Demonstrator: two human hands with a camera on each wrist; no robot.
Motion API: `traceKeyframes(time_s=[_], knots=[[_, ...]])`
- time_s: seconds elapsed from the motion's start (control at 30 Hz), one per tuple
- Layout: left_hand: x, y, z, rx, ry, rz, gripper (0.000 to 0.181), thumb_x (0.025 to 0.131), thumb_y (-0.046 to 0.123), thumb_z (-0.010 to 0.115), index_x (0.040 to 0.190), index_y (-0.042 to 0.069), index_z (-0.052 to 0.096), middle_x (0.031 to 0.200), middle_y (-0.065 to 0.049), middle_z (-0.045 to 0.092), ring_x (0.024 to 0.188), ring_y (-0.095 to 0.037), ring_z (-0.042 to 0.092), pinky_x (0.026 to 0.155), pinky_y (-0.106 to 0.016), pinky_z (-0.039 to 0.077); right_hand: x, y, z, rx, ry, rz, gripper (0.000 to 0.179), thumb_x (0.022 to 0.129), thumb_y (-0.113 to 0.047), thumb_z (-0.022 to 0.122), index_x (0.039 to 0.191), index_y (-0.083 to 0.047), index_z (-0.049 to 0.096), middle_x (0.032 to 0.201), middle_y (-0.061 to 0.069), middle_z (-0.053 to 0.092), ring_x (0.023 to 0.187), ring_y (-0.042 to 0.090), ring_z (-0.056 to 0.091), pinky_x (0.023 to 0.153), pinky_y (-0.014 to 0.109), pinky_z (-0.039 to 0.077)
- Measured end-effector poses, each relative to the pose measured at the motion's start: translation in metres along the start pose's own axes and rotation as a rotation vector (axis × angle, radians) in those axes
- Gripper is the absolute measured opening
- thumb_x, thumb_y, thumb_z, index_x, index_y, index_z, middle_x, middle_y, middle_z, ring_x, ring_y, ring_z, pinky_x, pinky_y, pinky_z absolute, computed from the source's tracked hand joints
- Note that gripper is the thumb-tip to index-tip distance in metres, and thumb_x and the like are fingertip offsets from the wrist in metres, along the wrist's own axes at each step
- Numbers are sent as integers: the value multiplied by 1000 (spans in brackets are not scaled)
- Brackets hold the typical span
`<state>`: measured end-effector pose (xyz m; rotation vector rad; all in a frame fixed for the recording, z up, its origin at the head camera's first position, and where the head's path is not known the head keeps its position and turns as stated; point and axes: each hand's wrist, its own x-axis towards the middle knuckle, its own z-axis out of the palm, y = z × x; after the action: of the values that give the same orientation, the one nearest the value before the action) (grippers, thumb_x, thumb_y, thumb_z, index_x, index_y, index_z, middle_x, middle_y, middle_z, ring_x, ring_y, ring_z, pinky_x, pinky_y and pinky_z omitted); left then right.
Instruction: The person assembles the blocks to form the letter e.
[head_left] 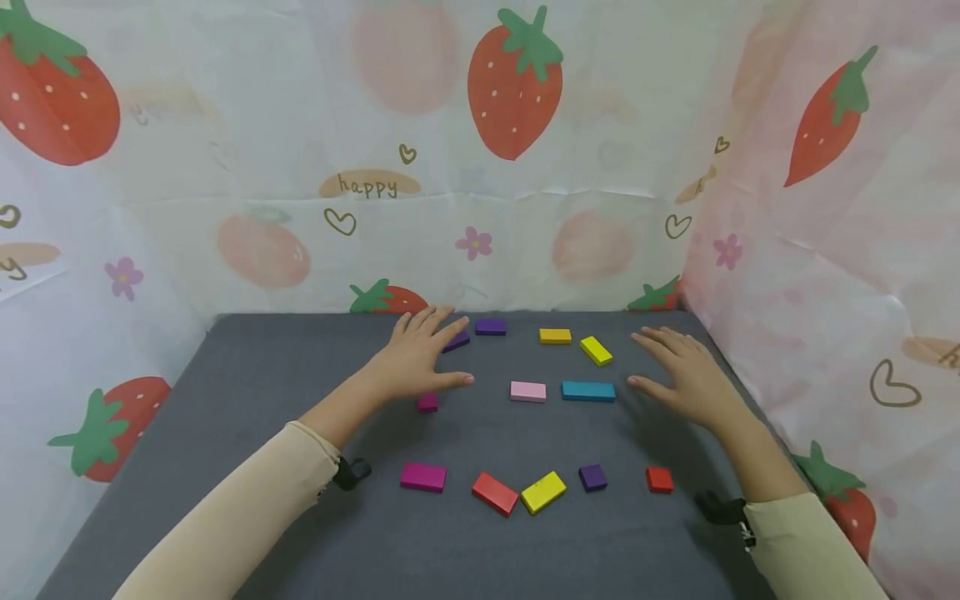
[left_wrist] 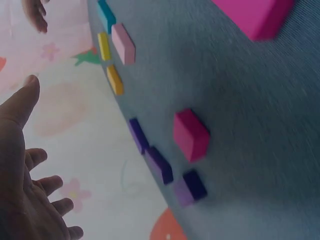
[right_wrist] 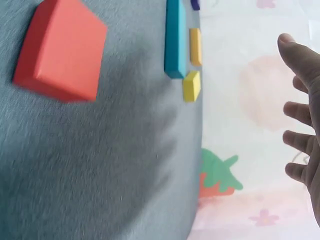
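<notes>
My left hand [head_left: 416, 354] hovers over the back left of the grey table, fingers spread and holding nothing. Beneath it lie a small magenta block [head_left: 427, 403] and a purple block [head_left: 456, 341], both partly covered in the head view. A small purple block [left_wrist: 191, 188] shows only in the left wrist view. Over the right side, my right hand [head_left: 693, 379] is held up with spread fingers and nothing in its grasp. Nearest to it are a blue block [head_left: 588, 392] and a yellow block [head_left: 596, 351]; a small red block [head_left: 660, 480] lies closer to me.
Further back are another purple block [head_left: 491, 327], an orange-yellow block [head_left: 555, 336] and a pink block [head_left: 528, 392]. The front row has a magenta block [head_left: 423, 477], red block [head_left: 495, 494], yellow block [head_left: 543, 492] and purple block [head_left: 592, 477]. Strawberry-print cloth [head_left: 450, 108] encloses the table.
</notes>
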<state>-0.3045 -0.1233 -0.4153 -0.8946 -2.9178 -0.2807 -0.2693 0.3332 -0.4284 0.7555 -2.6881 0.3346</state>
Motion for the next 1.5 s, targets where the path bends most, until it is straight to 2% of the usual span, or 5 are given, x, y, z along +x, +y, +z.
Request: traceKeyframes(time_s=[0.37,0.6,0.77,1.03,1.5], knots=[[33,27,24,-154,-54,-8,91,87,63,71,161,24,36,168,-7,28,155,-34,22,123,-60,16,23,-11,14,94,-141,94,69,93,-42,75,151,-13,51,147,17,56,135,41,50,110,64,38],[53,41,42,-243,-90,-13,84,87,56,75,158,22,42,163,-6,38,151,-32,32,119,-55,32,33,-17,28,166,-182,107,65,93,-36,77,148,-9,55,146,19,56,136,41,49,109,64,39],[65,44,57,-299,-142,-10,84,88,50,78,157,19,42,161,-10,40,151,-34,33,120,-54,30,40,-19,42,199,-218,112,62,92,-34,78,146,-12,57,143,17,58,134,39,50,109,62,40],[76,44,81,-372,-144,29,75,89,41,79,152,14,49,153,-10,49,146,-30,40,120,-47,32,48,-20,57,253,-262,108,58,92,-31,78,142,-8,61,137,18,60,127,38,54,106,61,43],[85,54,97,-400,-143,14,55,90,28,81,139,11,63,135,-8,62,128,-24,56,112,-41,43,51,-15,78,277,-330,151,45,93,-27,77,133,-10,69,137,18,61,132,41,50,111,62,38]])
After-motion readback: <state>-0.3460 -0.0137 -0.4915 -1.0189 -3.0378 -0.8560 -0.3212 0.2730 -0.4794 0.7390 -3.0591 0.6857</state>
